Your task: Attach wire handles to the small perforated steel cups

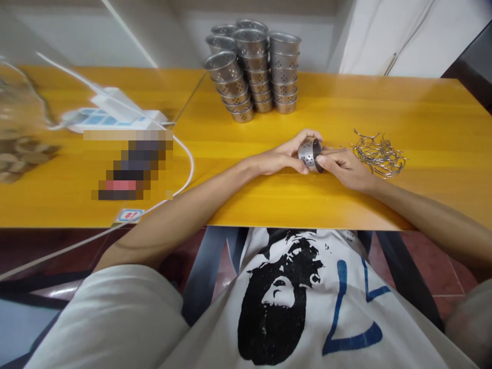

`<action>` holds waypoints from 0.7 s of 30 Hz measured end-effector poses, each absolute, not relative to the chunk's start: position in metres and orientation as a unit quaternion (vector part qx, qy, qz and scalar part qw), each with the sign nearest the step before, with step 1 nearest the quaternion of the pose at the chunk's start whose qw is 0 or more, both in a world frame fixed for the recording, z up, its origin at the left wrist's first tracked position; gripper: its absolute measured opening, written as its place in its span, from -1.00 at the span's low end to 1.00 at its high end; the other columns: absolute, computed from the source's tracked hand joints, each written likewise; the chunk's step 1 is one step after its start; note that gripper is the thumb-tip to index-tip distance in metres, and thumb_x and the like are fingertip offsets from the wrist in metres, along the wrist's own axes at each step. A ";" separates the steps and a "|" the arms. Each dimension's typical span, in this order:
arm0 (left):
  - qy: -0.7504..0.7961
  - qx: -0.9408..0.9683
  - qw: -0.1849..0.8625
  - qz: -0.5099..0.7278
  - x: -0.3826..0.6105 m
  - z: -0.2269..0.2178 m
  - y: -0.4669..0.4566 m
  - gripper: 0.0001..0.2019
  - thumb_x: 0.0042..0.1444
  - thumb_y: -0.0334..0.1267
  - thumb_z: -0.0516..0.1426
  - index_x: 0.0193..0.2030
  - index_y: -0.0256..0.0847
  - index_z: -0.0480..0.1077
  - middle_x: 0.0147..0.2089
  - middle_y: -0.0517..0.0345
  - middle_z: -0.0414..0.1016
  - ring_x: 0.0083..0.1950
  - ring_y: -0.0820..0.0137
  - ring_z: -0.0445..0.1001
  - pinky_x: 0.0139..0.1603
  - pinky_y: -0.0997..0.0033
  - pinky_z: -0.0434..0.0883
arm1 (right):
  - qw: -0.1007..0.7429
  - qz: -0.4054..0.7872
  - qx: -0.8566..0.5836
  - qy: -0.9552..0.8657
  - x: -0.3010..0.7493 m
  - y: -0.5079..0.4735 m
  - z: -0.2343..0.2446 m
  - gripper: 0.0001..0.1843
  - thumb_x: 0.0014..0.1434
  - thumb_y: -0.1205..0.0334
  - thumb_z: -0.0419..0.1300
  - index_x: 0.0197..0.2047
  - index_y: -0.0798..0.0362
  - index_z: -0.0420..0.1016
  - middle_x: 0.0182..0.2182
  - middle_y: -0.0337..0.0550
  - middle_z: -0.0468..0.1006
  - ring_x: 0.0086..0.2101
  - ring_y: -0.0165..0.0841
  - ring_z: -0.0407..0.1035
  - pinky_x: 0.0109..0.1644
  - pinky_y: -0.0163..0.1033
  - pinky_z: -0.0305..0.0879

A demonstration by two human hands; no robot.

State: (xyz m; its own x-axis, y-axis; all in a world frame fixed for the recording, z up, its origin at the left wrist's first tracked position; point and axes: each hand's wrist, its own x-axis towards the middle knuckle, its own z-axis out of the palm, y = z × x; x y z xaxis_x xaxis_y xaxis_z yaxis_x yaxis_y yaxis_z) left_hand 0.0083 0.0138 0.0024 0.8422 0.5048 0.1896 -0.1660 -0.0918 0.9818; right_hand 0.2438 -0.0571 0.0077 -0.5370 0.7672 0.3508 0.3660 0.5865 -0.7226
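Observation:
A small perforated metal cup (pixel 307 154) lies tipped on its side just over the table, its mouth facing right. My left hand (pixel 286 154) is wrapped round its base and side, thumb below and fingers above. At the rim, the fingers of my right hand (pixel 344 165) are pinched together, with the fingertips at or inside the mouth. Whether they hold a small wire or only the rim is hidden. A loose heap of thin bent metal wires (pixel 380 154) lies just right of my right hand.
Stacks of similar perforated cups (pixel 251 77) stand at the back. To the left are a white power strip (pixel 115 118) with a trailing white cable (pixel 190 159), a pixelated dark object (pixel 130 169) and several blurred round tan pieces (pixel 23 154). The yellow table's front edge (pixel 269 223) is near my body.

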 end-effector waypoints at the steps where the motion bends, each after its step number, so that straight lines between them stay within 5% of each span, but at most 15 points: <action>1: 0.120 0.695 0.663 0.252 0.008 0.003 0.014 -0.27 -0.09 -0.37 0.48 0.24 -0.03 0.36 0.16 0.09 0.48 0.06 0.25 0.52 0.11 0.27 0.45 | 0.337 0.296 -0.343 -0.825 0.244 -0.057 0.008 -0.21 0.55 -0.52 -0.03 -0.41 -0.01 0.36 -0.42 -0.16 0.41 -0.29 -0.27 0.33 -0.11 -0.14 0.32; 16: 0.128 0.700 0.653 0.260 0.009 0.004 0.011 -0.28 -0.08 -0.33 0.51 0.23 -0.05 0.38 0.14 0.07 0.47 0.03 0.26 0.54 0.07 0.27 0.48 | 0.330 0.289 -0.333 -0.835 0.243 -0.058 0.009 -0.21 0.57 -0.51 -0.06 -0.41 -0.02 0.33 -0.41 -0.17 0.38 -0.31 -0.27 0.30 -0.10 -0.12 0.30; 21: 0.139 0.700 0.644 0.276 0.011 0.004 0.009 -0.26 -0.09 -0.29 0.55 0.21 -0.06 0.36 0.10 0.10 0.47 -0.01 0.29 0.54 0.04 0.30 0.47 | 0.442 0.208 -0.385 -0.783 0.247 -0.057 0.005 -0.33 0.45 -0.53 0.17 -0.26 -0.05 0.48 -0.22 -0.05 0.43 -0.16 -0.16 0.35 -0.06 -0.06 0.38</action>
